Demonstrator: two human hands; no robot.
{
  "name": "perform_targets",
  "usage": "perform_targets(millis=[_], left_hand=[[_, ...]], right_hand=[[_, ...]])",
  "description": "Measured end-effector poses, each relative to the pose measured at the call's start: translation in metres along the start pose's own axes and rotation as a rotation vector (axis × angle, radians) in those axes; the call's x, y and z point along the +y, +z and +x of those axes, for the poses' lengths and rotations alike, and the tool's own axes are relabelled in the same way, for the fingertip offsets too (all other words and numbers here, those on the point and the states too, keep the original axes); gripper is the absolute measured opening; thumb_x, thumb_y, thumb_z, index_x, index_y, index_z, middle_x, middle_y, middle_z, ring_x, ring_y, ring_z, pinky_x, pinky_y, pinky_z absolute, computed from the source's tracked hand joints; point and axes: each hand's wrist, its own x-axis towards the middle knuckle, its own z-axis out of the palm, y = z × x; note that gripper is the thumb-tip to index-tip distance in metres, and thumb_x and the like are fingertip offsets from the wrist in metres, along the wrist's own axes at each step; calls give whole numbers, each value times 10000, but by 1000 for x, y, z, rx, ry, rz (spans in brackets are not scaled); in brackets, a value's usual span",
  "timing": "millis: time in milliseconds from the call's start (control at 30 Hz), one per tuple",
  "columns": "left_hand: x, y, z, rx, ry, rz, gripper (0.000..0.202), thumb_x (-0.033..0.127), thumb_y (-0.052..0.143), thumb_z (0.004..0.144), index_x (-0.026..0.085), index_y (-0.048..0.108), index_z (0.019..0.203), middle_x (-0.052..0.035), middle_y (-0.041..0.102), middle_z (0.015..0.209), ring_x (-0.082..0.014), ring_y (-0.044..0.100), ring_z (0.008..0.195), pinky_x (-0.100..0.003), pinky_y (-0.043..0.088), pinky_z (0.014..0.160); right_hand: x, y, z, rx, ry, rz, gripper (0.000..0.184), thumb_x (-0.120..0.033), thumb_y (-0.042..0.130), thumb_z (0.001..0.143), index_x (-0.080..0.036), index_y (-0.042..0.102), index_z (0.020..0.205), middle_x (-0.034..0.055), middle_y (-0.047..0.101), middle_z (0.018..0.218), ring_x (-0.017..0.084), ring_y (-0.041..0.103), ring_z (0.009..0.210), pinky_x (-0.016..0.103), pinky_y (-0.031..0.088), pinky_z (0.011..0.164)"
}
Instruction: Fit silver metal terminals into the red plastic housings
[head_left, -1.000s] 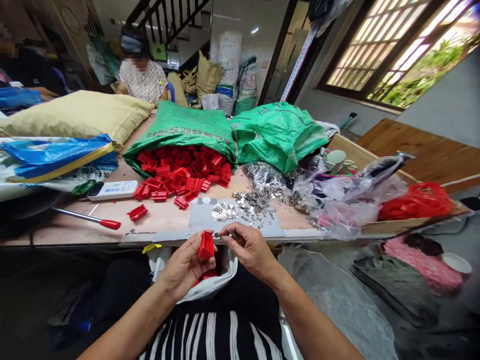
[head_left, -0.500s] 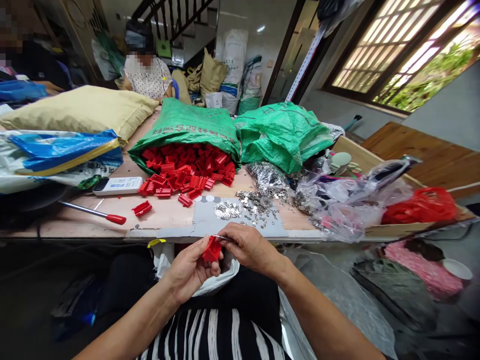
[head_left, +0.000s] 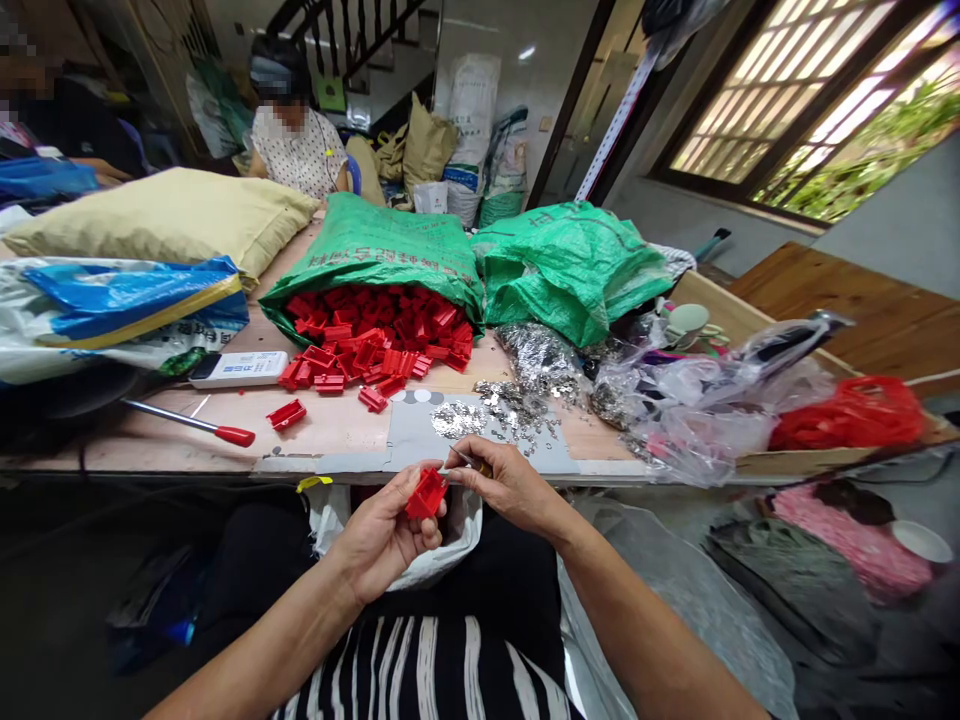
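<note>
My left hand [head_left: 382, 535] grips a small red plastic part [head_left: 426, 493] just below the table's front edge. My right hand [head_left: 504, 482] is pinched on a thin metal tool [head_left: 466, 458] whose tip touches the top of that red part. Under both hands a white bag [head_left: 431, 545] lies open on my lap. On the table ahead, a heap of the same red parts [head_left: 375, 335] spills from a green sack [head_left: 375, 250]. A scatter of small shiny metal pieces [head_left: 495, 410] lies on a grey sheet [head_left: 420, 430].
A red-handled screwdriver [head_left: 191, 425] and a white remote [head_left: 236, 368] lie at the left. A second green sack [head_left: 570, 265], clear plastic bags [head_left: 697, 400] and a red bag [head_left: 847, 415] crowd the right. Blue-white and tan sacks lie far left. A person [head_left: 292, 140] sits across the table.
The red part has turned in my left hand, from upright to tilted. My right hand has brought the thin tool onto its top. The view has shifted slightly.
</note>
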Motion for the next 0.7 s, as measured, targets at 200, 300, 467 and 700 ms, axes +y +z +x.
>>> perform_targets(millis=[200,300,467,700], left_hand=[[-4,0,2,15,-3,-3,163,247,490,912,172,569,1034,-85,685,723,-71,585,481,-177,495,537],[-6,0,4,-4,-18,-10,134,238,495,910,162,567,995,-85,683,729,-63,583,483,-162,487,530],[-7,0,3,-22,-5,-16,139,226,505,906,157,563,1013,-70,674,763,-70,608,524,-156,486,526],[-7,-3,3,-3,-5,1,135,229,490,914,161,547,1016,-71,669,759,-68,599,519,-156,481,525]], right_hand=[[3,6,-1,4,-12,11,49,-228,582,852,-188,608,862,-22,616,768,105,513,683,196,380,617],[1,7,-2,-7,-12,-8,39,-208,577,848,-187,610,848,-14,626,771,111,528,688,202,387,623],[-3,10,-2,-8,-11,-62,57,-144,576,820,-188,609,836,-18,625,764,109,530,684,207,389,636],[6,8,1,-35,74,165,78,-250,584,819,-176,561,807,-23,557,750,113,486,702,215,379,644]])
